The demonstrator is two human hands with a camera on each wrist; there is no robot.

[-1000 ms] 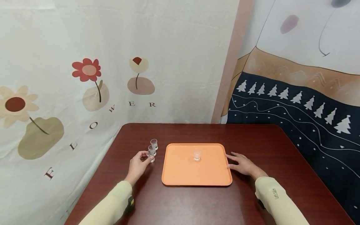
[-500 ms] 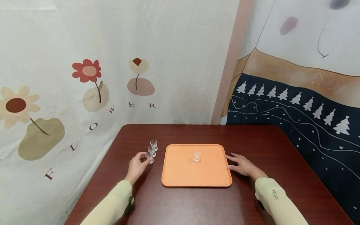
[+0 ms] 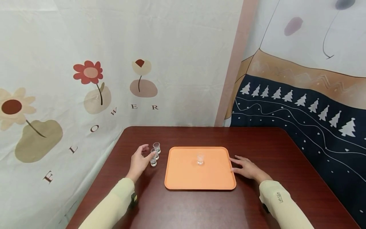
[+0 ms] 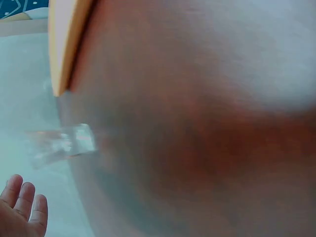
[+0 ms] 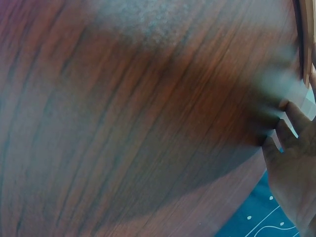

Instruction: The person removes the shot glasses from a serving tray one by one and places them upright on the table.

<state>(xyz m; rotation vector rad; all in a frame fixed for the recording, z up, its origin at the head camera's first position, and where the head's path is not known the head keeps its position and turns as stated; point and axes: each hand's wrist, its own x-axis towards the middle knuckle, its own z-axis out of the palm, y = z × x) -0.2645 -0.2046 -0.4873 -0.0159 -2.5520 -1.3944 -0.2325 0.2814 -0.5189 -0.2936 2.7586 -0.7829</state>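
Three small clear shot glasses stand in a line at the left of the table: a near glass (image 3: 153, 163), a middle glass (image 3: 156, 156) and a far glass (image 3: 156, 146). My left hand (image 3: 138, 163) is beside them, fingers and thumb spread, the thumb overlapping the row in the head view. In the left wrist view its fingers (image 4: 24, 200) are apart from the blurred glass (image 4: 64, 143). Another shot glass (image 3: 200, 160) stands upright on the orange tray (image 3: 186, 179). At the tray's right rim lies my right hand (image 3: 248, 168), its fingers extended against the edge.
Everything stands on a dark reddish-brown wooden table (image 3: 197, 208) with rounded far corners. Behind it hangs a pale cloth (image 3: 183, 63) with flower prints, and a dark blue cloth (image 3: 286, 117) with white trees is at the right.
My left fingers have let go of the near shot glass and moved up and slightly away from it. That glass stands on the table. The right hand and tray have not moved.
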